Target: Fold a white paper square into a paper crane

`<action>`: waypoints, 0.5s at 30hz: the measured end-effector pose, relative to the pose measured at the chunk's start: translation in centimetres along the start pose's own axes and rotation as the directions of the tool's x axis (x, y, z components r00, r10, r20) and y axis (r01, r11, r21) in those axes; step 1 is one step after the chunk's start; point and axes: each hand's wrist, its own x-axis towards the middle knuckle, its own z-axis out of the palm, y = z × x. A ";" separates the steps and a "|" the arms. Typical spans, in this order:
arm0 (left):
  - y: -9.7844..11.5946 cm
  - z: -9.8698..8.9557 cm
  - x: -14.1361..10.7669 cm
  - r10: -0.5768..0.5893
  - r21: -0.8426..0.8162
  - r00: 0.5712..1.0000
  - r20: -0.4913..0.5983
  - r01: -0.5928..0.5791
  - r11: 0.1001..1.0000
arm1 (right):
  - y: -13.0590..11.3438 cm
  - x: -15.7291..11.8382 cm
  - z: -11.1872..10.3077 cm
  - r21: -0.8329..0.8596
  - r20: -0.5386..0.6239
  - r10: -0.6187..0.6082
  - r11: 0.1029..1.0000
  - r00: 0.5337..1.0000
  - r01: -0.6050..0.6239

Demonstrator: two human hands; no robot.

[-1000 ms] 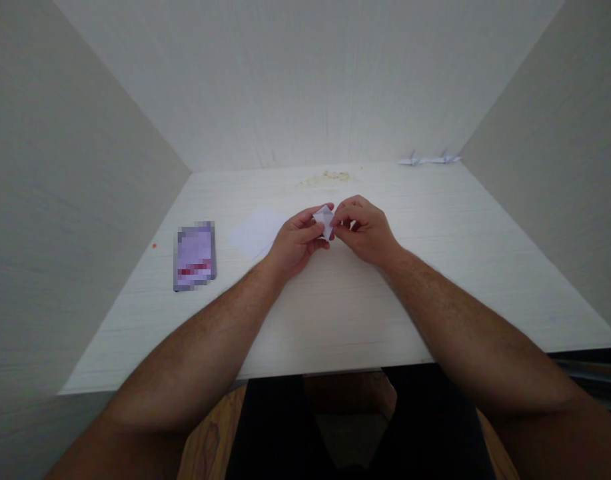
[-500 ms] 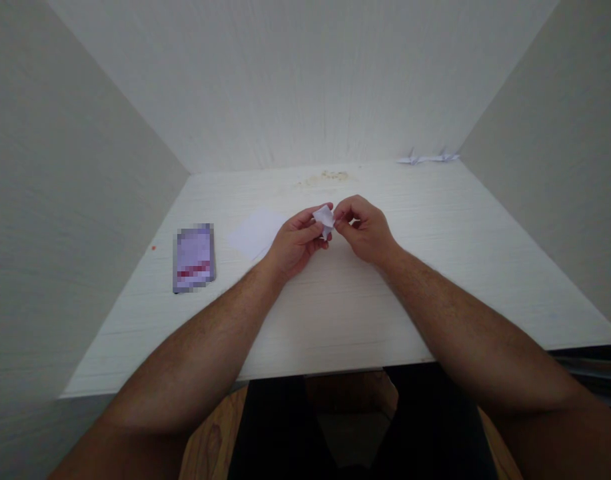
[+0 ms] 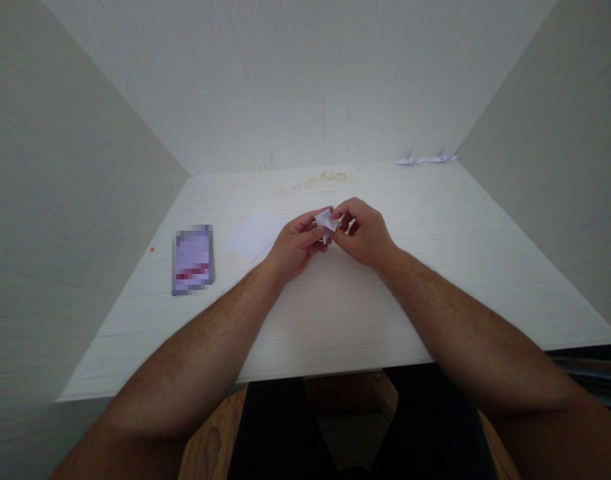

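Note:
Between my hands, above the middle of the white table (image 3: 355,313), is a small piece of folded white paper (image 3: 327,224) with pointed corners. My left hand (image 3: 299,245) pinches it from the left, thumb on top and the other fingers behind. On the other side my right hand (image 3: 364,230) has its thumb and index finger closed at the paper's right edge. The fingertips hide part of the folds. Flat on the table, just left of my left hand, lie white paper sheets (image 3: 254,235).
A purple, blurred-out flat object (image 3: 192,260) lies on the left of the table. Two small folded white paper figures (image 3: 412,160) sit along the back wall at the right. Side panels (image 3: 550,167) enclose the table. A small orange speck (image 3: 152,250) is near the left edge.
The folded paper has turned a little and shows more spread points. My right thumb and fingers have shifted slightly against its right side; my left hand keeps its hold.

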 end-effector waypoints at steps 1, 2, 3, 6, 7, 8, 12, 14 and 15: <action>-0.1 -0.1 0.1 0.007 -0.002 1.000 0.009 -0.007 1.000 | 0.1 0.0 0.0 -0.007 0.001 -0.030 1.000 1.000 0.030; -0.2 -0.2 0.1 0.016 -0.005 1.000 0.016 -0.016 1.000 | 0.2 0.0 0.0 -0.010 0.000 -0.060 0.998 0.998 0.060; -0.4 -0.3 0.2 0.025 -0.007 0.999 0.022 -0.025 1.000 | 0.3 0.0 0.0 -0.009 -0.004 -0.090 0.996 0.996 0.090; -0.5 -0.5 0.3 0.034 -0.012 0.999 0.040 -0.034 0.999 | 0.5 0.1 0.1 0.006 -0.029 -0.156 0.988 0.987 0.157; -0.5 -0.6 0.3 0.034 -0.012 0.998 0.048 -0.033 0.999 | 0.5 0.1 0.1 0.011 -0.038 -0.166 0.986 0.985 0.167; -0.5 -0.6 0.3 0.033 -0.011 0.998 0.056 -0.032 0.999 | 0.5 0.1 0.1 0.017 -0.046 -0.171 0.985 0.984 0.172; -0.4 -0.5 0.3 0.038 -0.001 0.997 0.074 -0.038 0.999 | 0.4 0.0 0.2 0.019 -0.071 -0.161 0.986 0.984 0.163; -0.3 -0.5 0.2 0.040 0.006 0.996 0.079 -0.040 0.999 | 0.3 0.0 0.2 0.017 -0.087 -0.150 0.988 0.985 0.152; -0.3 -0.5 0.2 0.041 0.011 0.996 0.080 -0.042 0.999 | 0.3 0.0 0.2 0.017 -0.092 -0.147 0.989 0.985 0.149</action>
